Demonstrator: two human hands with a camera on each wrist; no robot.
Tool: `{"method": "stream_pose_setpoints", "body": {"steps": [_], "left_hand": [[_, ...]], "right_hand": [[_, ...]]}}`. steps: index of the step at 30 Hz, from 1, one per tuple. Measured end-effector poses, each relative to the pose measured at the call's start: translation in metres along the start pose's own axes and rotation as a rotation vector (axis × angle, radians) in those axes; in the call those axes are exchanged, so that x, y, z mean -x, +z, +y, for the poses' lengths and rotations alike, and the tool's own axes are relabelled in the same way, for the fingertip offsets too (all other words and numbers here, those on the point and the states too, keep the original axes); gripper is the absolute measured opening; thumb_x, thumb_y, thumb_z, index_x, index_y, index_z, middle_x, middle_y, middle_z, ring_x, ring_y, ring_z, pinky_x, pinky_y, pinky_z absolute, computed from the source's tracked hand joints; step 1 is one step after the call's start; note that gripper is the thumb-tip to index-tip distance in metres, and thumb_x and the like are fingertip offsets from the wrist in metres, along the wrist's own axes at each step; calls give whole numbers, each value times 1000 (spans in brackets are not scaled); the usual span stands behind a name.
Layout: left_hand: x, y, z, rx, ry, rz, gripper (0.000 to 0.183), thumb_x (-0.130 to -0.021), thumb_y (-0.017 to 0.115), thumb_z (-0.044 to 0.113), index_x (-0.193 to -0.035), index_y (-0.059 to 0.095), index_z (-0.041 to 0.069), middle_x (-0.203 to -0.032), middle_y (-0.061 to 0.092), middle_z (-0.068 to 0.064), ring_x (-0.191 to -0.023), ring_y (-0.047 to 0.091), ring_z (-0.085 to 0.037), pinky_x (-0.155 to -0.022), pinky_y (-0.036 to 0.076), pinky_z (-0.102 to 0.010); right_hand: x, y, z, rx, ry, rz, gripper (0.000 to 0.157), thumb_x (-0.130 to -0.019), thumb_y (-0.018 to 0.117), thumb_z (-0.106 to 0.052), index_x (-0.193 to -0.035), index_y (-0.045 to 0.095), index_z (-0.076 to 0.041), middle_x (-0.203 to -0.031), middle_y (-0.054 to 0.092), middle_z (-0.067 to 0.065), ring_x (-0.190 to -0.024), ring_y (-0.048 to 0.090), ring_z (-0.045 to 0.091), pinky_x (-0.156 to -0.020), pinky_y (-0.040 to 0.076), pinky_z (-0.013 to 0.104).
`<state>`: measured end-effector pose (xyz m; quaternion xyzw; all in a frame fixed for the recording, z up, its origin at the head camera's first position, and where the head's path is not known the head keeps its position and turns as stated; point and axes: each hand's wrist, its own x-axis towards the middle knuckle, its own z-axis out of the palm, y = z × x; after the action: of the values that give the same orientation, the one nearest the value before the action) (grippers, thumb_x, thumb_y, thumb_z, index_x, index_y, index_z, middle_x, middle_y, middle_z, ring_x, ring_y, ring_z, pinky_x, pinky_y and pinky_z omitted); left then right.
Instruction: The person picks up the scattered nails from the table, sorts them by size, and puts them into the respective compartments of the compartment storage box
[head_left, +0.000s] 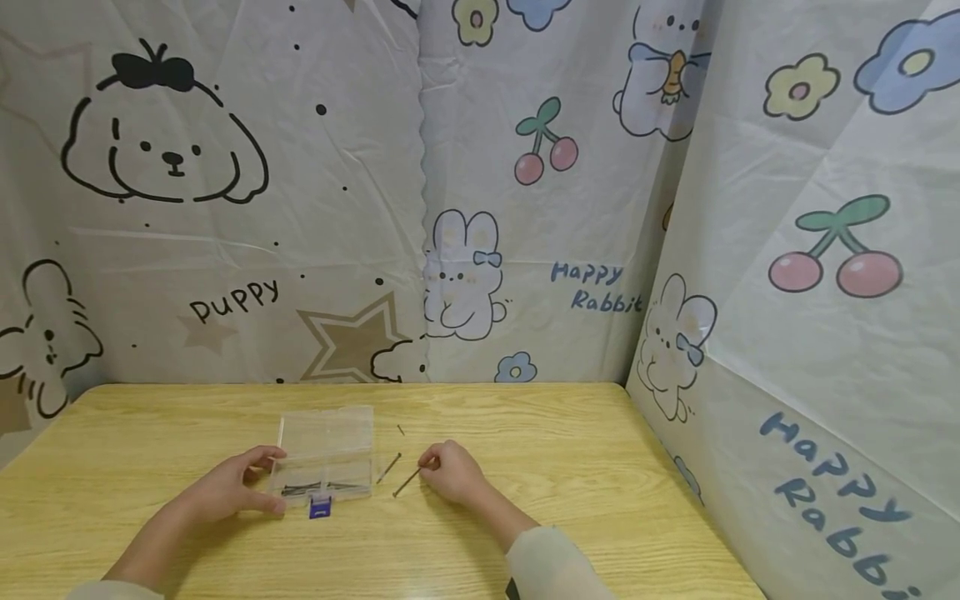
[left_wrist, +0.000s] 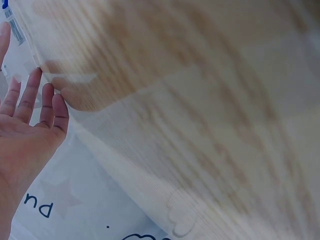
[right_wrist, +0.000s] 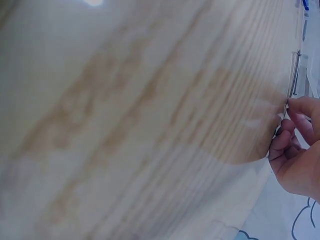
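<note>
A clear plastic box (head_left: 326, 492) lies on the table with its transparent lid (head_left: 326, 432) folded back and a blue latch (head_left: 320, 507) at the front. Inside, several dark nails (head_left: 302, 489) lie in the front part. My left hand (head_left: 243, 483) rests against the box's left side, thumb near the front corner and fingers loosely extended, as the left wrist view also shows. Between thumb and fingertips, my right hand (head_left: 453, 473) pinches one end of a long nail (head_left: 406, 483); its head points toward the front left. The nail seems to touch or nearly touch the tabletop.
Another long nail (head_left: 389, 467) lies right of the box, with a smaller nail (head_left: 401, 430) farther back. The wood-grain table (head_left: 540, 433) meets a printed cloth (head_left: 345, 208) at the back and another cloth panel (head_left: 825, 350) along the right.
</note>
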<state>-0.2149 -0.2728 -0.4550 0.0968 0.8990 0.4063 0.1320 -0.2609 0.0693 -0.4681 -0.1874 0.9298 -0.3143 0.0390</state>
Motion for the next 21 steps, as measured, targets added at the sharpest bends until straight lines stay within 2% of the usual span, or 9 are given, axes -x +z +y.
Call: {"method": "stream_pose_setpoints", "body": {"steps": [12, 21], "left_hand": [[1, 0, -1, 17, 28, -3, 78, -75, 77, 32, -134, 39, -2, -128, 46, -29, -110, 49, -44, -87, 47, -51], [-1, 0, -3, 1, 34, 2, 79, -74, 78, 33, -134, 39, -2, -127, 46, -30, -108, 50, -42, -85, 48, -50]], "right_hand": [[1, -1, -1, 77, -50, -19, 5, -85, 68, -15, -85, 71, -12, -78, 56, -4, -67, 45, 4, -62, 39, 20], [3, -1, 2, 137, -91, -60, 10, -88, 63, -17, -83, 71, -12, -79, 52, -8, -69, 43, 1, -63, 40, 16]]}}
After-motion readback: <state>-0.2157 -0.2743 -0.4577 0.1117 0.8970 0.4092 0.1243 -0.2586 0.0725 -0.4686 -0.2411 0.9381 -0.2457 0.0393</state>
